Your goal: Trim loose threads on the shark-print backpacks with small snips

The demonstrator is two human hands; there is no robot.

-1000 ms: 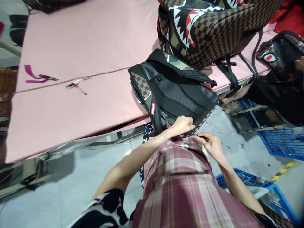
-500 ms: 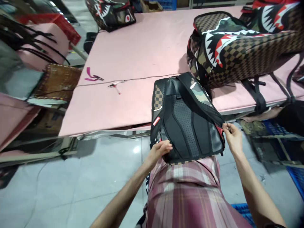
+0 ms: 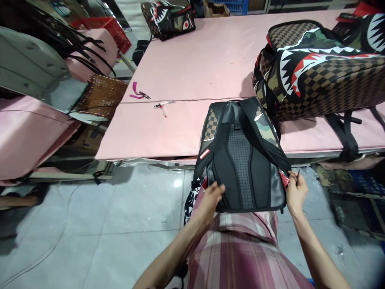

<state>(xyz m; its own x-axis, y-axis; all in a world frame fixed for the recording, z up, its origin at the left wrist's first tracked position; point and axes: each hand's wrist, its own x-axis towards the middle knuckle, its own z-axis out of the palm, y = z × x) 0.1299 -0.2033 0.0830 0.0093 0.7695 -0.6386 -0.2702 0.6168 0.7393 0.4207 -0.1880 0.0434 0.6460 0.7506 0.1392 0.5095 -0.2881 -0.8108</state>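
Note:
A black backpack point(image 3: 239, 160) with a padded, perforated back panel leans between my body and the table edge, its back towards me. Its shoulder straps show brown check and camouflage patches. My left hand point(image 3: 212, 196) is at the bag's lower left side, fingers bent and slightly apart against the panel. At the lower right, my right hand point(image 3: 296, 193) pinches the bag's edge by the lower end of a shoulder strap point(image 3: 266, 146). A thin dark pointed thing point(image 3: 297, 176) sticks out between those fingers; its kind is unclear. Red material shows beside that hand.
More shark-mouth backpacks lie on the pink table point(image 3: 186, 64): a large one point(image 3: 325, 76) at right, another point(image 3: 170, 18) at the far left. Small snips with a purple ribbon point(image 3: 140, 94) and pens point(image 3: 162, 106) lie left. A grey chair point(image 3: 36, 68) stands farther left.
The view has swung left, so the table and bags sit farther right. My left hand has lifted slightly off the bag's lower corner. My right hand stays at the strap end.

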